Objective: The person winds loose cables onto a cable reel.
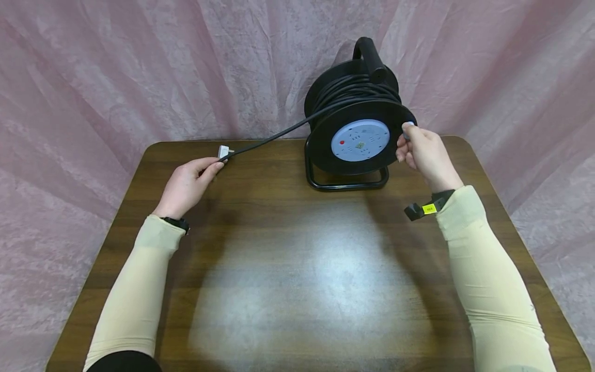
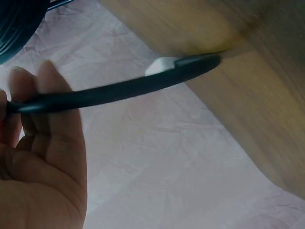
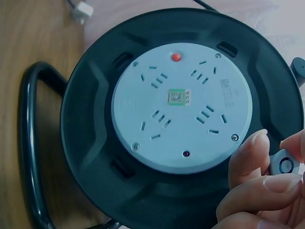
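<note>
A black cable reel [image 1: 321, 150] with a pale blue socket panel [image 1: 348, 150] stands on its tube frame at the table's back. My right hand [image 1: 425, 155] pinches the small grey crank knob [image 3: 285, 163] at the right of the reel's front disc. To the left, my left hand [image 1: 186, 187] pinches the black cable [image 1: 274, 137] between thumb and fingers. From there the cable runs fairly straight up to the windings on the drum. A white plug [image 1: 223, 151] at the cable's end shows just beyond the left fingertips.
The wooden table [image 1: 279, 248] has rounded back corners. Pink crushed fabric [image 1: 186, 67] hangs right behind it, close to the reel. The reel's carrying handle [image 1: 370, 59] juts up at the top. Its black tube foot [image 1: 346, 186] reaches forward on the tabletop.
</note>
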`<state>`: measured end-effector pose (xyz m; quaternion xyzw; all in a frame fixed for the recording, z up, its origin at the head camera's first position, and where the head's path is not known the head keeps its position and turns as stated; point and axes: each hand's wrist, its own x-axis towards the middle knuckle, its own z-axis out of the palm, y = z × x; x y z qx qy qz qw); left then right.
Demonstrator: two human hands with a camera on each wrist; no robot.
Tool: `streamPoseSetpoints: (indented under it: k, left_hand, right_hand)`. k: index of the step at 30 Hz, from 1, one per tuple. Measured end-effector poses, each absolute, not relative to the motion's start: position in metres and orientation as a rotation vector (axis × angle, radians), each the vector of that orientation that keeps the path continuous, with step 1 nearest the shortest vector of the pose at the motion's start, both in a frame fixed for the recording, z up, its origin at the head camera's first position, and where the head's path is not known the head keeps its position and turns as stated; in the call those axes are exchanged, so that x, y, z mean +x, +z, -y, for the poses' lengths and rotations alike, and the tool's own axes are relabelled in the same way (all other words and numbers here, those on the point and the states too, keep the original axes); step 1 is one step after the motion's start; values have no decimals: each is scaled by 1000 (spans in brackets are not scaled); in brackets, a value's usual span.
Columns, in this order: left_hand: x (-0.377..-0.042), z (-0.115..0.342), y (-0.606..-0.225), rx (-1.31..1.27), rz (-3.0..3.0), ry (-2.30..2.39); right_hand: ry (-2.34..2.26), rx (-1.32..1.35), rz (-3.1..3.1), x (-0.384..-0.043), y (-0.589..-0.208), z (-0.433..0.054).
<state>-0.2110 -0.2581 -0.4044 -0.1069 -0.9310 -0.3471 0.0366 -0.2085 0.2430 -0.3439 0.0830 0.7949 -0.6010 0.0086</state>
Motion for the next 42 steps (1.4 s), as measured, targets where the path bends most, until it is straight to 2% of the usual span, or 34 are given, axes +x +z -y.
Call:
streamPoseSetpoints:
  k: [25, 42]
  left_hand:
    - [-210, 250, -407, -423, 2943, -1074]
    - [-210, 248, -418, -431, 2934, -1060]
  right_hand:
    - [-1803, 279, -2503, -206, -364, -252]
    - [-1569, 259, -2557, -200, -381, -261]
